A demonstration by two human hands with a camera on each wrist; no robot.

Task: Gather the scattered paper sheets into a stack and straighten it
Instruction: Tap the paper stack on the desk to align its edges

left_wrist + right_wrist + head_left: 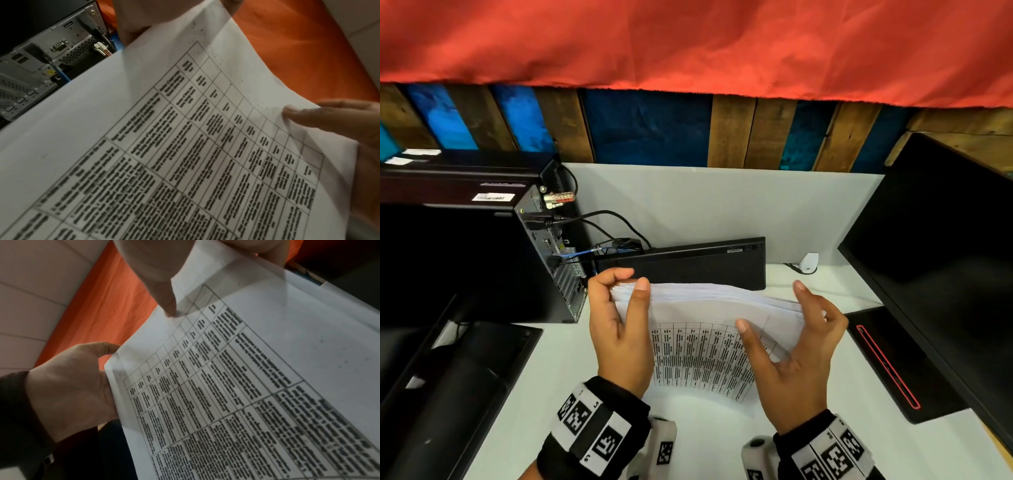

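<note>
A stack of white paper sheets stands on its lower edge on the white desk, bowed, with a printed table on the front sheet. My left hand grips the stack's left edge, thumb on the front and fingers curled over the top. My right hand pinches the right edge, thumb on the front sheet and fingers behind. The left wrist view shows the printed sheet with the right thumb on it. In the right wrist view the sheet sits between the right thumb and the left hand.
A black keyboard stands on edge just behind the stack. A computer tower with cables is at the left. A dark monitor and its red-lined base are at the right. Another monitor stand is near left.
</note>
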